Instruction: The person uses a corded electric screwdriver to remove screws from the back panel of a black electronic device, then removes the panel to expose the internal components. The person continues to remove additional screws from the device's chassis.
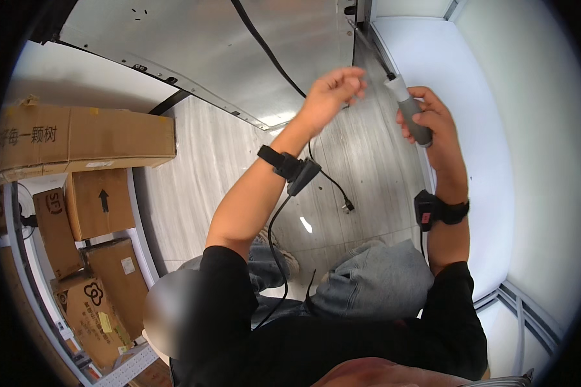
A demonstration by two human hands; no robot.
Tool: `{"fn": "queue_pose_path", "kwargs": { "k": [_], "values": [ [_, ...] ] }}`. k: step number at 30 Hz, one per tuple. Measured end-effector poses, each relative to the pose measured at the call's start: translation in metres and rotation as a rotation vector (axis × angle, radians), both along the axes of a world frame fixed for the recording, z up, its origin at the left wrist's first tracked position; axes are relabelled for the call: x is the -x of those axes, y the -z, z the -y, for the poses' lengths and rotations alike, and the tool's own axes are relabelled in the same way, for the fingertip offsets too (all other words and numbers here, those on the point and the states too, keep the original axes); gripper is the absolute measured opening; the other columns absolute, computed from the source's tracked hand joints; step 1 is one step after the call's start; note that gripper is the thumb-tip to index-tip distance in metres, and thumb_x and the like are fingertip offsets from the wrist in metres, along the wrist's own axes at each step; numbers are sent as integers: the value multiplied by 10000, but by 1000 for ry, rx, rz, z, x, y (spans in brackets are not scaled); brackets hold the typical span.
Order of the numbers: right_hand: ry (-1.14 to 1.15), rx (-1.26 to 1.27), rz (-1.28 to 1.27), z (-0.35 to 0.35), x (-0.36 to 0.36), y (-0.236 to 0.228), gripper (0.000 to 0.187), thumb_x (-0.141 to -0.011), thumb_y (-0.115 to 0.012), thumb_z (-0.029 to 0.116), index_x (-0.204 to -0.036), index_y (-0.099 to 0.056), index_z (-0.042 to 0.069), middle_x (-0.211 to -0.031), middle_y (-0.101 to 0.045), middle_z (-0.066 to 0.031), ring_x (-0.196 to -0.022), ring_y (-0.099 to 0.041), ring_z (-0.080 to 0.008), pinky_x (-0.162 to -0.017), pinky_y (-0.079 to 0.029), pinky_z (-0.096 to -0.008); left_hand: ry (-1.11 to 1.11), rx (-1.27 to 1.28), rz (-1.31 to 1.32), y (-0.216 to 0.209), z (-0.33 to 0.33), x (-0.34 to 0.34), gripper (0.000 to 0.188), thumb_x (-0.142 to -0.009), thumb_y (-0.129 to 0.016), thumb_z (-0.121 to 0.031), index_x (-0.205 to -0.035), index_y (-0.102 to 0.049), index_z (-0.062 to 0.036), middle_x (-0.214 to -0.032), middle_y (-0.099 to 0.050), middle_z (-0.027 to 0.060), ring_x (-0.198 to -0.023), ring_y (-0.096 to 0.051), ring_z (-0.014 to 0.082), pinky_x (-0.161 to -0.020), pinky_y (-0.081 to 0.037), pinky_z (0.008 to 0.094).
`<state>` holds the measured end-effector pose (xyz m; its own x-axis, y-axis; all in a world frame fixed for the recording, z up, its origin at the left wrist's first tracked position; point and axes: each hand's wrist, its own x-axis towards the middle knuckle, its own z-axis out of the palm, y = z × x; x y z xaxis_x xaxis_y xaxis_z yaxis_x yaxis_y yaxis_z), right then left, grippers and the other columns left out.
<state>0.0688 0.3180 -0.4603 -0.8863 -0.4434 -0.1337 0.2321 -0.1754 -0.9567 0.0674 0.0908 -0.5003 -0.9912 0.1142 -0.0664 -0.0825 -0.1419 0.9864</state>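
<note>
My right hand point(427, 116) is wrapped round the thick grey handle of a screwdriver point(417, 124). Its long thin shaft points up and to the left, toward the right edge of a large metal panel point(290, 39). The tip lies close to that edge, but I cannot tell whether it touches. Just left of the tool, my left hand point(334, 93) is held in front of the panel's lower right part. Its fingers are curled together and slightly blurred, and anything between them is too small to make out.
A black power cord point(261, 42) hangs down the panel, and a plug point(347, 206) lies on the grey floor point(374, 184). Cardboard boxes point(119, 138) fill a shelf on the left. A white ledge point(478, 148) runs along the right. Wires trail from black bands on both forearms.
</note>
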Motion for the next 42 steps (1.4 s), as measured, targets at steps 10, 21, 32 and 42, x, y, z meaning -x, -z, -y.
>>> {"fn": "queue_pose_path", "kwargs": {
  "k": [10, 21, 32, 42],
  "values": [
    [47, -86, 182, 35, -30, 9, 382, -824, -469, 148, -1173, -450, -6, -840, -604, -111, -638, -568, -142, -546, -439, -259, -148, -57, -45, -17, 5, 33, 325, -993, -378, -249, -1087, -623, -56, -1034, -637, 24, -967, -548, 104, -862, -390, 282],
    [216, -131, 218, 42, -51, -35, 354, -863, -511, 229, -1148, -474, 22, -851, -619, -97, -569, -548, -116, -456, -402, -225, -124, -156, 20, -23, -7, 40, 226, -919, -480, -203, -1001, -663, -98, -1023, -631, -18, -960, -487, 89, -854, -321, 272],
    [535, 176, 194, 71, -82, 6, 354, -869, -525, 165, -1173, -493, -14, -945, -642, -168, -521, -502, -80, -391, -347, -185, -90, -140, 90, -29, 4, 49, 118, -864, -553, -182, -881, -659, -134, -984, -639, -49, -846, -479, 53, -811, -315, 259],
    [496, 311, 193, 72, -75, 4, 304, -919, -473, 163, -1157, -510, -23, -948, -645, -172, -470, -439, -57, -380, -316, -172, -55, -74, 71, -29, 9, 51, 178, -898, -521, -197, -1010, -641, -129, -1012, -656, -13, -882, -518, 63, -825, -335, 254]
  ]
}}
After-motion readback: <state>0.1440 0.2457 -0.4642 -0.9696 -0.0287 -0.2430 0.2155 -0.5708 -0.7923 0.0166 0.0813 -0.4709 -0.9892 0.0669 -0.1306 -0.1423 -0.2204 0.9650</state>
